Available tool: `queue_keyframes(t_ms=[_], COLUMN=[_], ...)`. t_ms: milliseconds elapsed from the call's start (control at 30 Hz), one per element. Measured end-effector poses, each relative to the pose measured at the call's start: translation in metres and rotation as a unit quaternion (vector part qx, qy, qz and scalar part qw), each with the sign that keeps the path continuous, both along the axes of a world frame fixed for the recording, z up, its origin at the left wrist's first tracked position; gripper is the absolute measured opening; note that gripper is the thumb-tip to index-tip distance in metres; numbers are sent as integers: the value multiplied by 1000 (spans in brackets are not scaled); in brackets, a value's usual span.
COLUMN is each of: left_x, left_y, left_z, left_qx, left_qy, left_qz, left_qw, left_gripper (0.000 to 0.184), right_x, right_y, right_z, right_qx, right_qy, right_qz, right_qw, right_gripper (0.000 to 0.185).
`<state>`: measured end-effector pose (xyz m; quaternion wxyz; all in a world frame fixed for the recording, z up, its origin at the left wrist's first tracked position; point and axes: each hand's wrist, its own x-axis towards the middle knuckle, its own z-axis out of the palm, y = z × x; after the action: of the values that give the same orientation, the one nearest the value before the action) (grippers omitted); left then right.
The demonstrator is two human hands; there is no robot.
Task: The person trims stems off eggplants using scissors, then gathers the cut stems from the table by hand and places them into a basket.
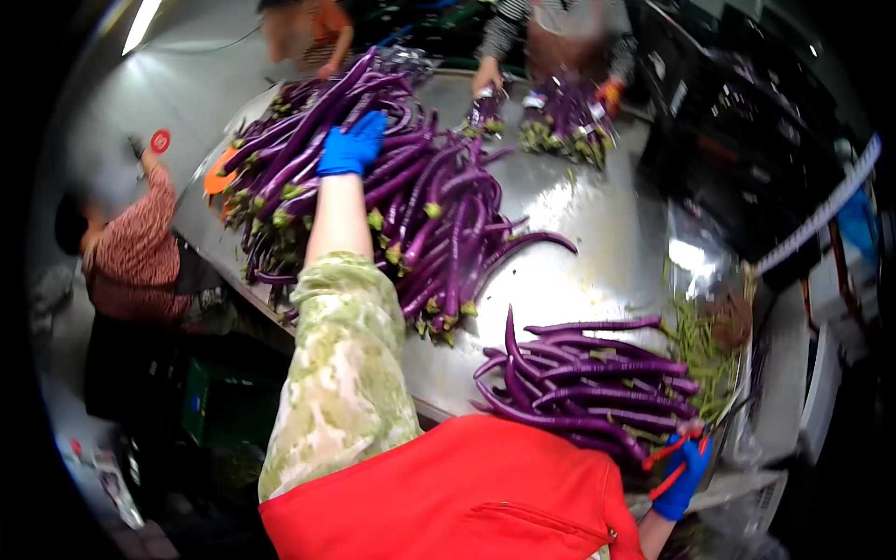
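Note:
My left hand (353, 147), in a blue glove, reaches far over a big heap of long purple eggplants (457, 224) with green stem ends. Its fingers look stretched out and lie on the heap; none of the eggplants is plainly gripped. Low at the right, my right hand (687, 474), also gloved in blue, is closed around red-handled scissors (661, 455). Beside it a smaller pile of eggplants (597, 383) lies on the metal table, stem ends mostly toward the scissors. Cut green stems (698, 355) are heaped just past that pile.
The metal table (541, 280) spans the middle. Across it, a person in striped sleeves (509, 37) handles bagged eggplants (565, 121); another person in orange (329, 28) stands nearby. Someone in a patterned red top (140, 243) is at the left. Dark crates (728, 149) rise at the right.

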<state>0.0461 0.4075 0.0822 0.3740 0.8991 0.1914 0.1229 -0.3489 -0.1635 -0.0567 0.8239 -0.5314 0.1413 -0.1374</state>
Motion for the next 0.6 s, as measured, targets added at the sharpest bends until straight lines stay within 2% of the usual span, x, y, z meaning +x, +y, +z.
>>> queue_keyframes(t_ms=[33, 67, 100, 133, 167, 200, 233, 267, 300, 333, 367, 400, 433, 467, 500, 533, 600], left_x=[-7, -4, 11, 12, 16, 32, 22, 36, 40, 39, 42, 40, 34, 22, 50, 8, -46], left_y=[-6, -14, -3, 12, 11, 37, 23, 48, 50, 42, 41, 19, -3, -36, -22, -95, -205], left_z=[7, 4, -2, -16, -19, -34, -29, -43, -45, -38, -35, -27, -20, -15, -39, -25, -47], left_qx=[171, 339, 347, 563, 619, 673, 778, 818, 800, 728, 401, -51, -367, -466, -502, -578, -453], left_qy=[56, 104, 202, 82, 142, 122, 179, 101, 77, 63, 42, -76, -159, -141, -100, 8, 91], left_qz=[-18, -49, -27, -149, -138, -137, -96, -93, -87, -86, -122, -133, -165, -220, -366, -390, -476], left_qw=[983, 934, 916, 808, 760, 716, 595, 558, 588, 677, 907, 987, 901, 845, 777, 716, 748], left_gripper=[64, 61, 48, 49, 57, 57, 57, 55, 53, 51, 49, 48, 47, 46, 46, 44, 41], right_x=[-6, -10, -17, -20, -20, -22, -27, -30, -32, -34, -35, -36, -38, -39, -39, -41, -38], right_y=[5, 8, 0, 11, 19, 15, 12, 9, 7, 6, 6, 6, 5, 8, 9, 8, 13], right_z=[6, 5, -1, 12, 19, 14, 10, 9, 8, 5, 0, -1, -3, -4, -4, -11, -8], right_qx=[18, -8, 17, 7, -15, -22, -16, -18, -21, -22, -22, -28, -24, -12, -1, 6, 14], right_qy=[40, 48, 15, 54, 53, 39, 43, 38, 30, 32, 34, 37, 40, 48, 58, 53, 47], right_qz=[-37, -76, -26, -68, -91, -93, -95, -91, -82, -92, -100, -108, -112, -125, -139, -141, -148], right_qw=[998, 996, 999, 996, 994, 995, 994, 995, 996, 995, 994, 993, 993, 991, 989, 989, 988], right_gripper=[34, 33, 32, 30, 29, 32, 34, 35, 35, 36, 36, 35, 36, 37, 38, 40, 35])
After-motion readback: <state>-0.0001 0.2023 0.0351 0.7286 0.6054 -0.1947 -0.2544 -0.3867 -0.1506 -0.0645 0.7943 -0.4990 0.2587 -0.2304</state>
